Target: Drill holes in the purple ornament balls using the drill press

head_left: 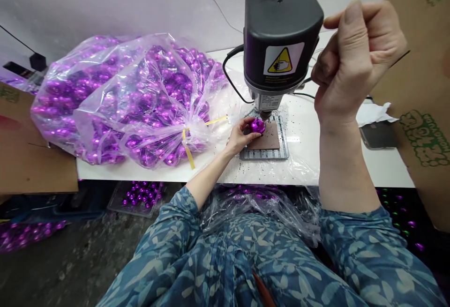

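My left hand (241, 137) pinches a shiny purple faceted ball (258, 126) between thumb and fingers. It holds the ball on a brown square board (270, 138), close under the chuck of a small black bench drill press (281, 30). Whether the bit touches the ball cannot be made out. Beneath the board is the grey slotted metal base (284, 150). Raised at the right side of the drill head, my right hand (358, 54) is closed. A thin dark lever (401, 58) shows behind its wrist, and most of the grip is hidden by the fingers.
A large clear bag of purple balls (140, 96), tied with yellow tape, fills the table's left. Cardboard boxes (418, 86) flank the table. A dark phone-like slab (378, 136) lies at right under white tissue (376, 112). Dark shavings surround the base. Below stands a bin of balls (142, 194).
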The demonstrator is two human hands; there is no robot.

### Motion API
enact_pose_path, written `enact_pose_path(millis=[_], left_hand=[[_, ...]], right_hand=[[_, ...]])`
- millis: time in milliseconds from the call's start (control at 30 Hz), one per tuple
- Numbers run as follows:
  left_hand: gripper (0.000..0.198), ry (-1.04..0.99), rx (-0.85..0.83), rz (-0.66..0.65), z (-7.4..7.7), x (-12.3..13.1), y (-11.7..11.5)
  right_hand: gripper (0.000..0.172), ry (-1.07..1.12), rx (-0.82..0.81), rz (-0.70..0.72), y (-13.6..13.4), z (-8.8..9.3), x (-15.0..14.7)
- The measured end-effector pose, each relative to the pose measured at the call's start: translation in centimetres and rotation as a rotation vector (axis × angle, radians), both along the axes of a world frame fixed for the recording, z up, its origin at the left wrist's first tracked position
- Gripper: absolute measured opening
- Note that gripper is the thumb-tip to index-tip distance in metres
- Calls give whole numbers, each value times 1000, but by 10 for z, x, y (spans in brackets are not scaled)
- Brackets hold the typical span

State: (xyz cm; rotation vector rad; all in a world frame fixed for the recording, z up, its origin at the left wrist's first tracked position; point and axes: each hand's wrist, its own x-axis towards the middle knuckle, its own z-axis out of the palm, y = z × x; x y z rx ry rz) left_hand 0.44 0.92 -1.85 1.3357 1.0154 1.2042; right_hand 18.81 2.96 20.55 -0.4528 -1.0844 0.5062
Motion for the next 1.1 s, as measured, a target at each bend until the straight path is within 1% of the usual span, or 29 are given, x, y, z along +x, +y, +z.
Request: enact_pose_path(millis=[133, 267, 333, 433, 567, 700, 800, 933, 1100], left_hand=[[70, 78, 64, -33, -3, 1, 0], [70, 102, 73, -50, 3, 7, -9], [68, 78, 60, -47, 7, 12, -15], [65, 35, 18, -7, 12, 22, -21], [61, -21, -30, 38, 13, 31, -24], [67, -132, -52, 35, 14, 34, -29], [62, -158, -78, 31, 18, 35, -32], [60, -143, -64, 26, 21, 35, -33], [59, -130, -62, 47, 20, 35, -33]], right_hand=[[71, -11, -30, -12, -5, 1, 0], [71, 20, -32, -19, -8, 4, -3], [74, 35, -21, -31, -6, 5, -5], [79, 52, -6, -46, -3, 5, -7], [76, 56, -5, -49, -1, 4, -7], [75, 57, -2, -56, -3, 5, -7], [74, 50, 14, -72, -5, 4, -7], [69, 28, 48, -117, -9, -5, -5], [49, 14, 109, -156, -23, -28, -4]])
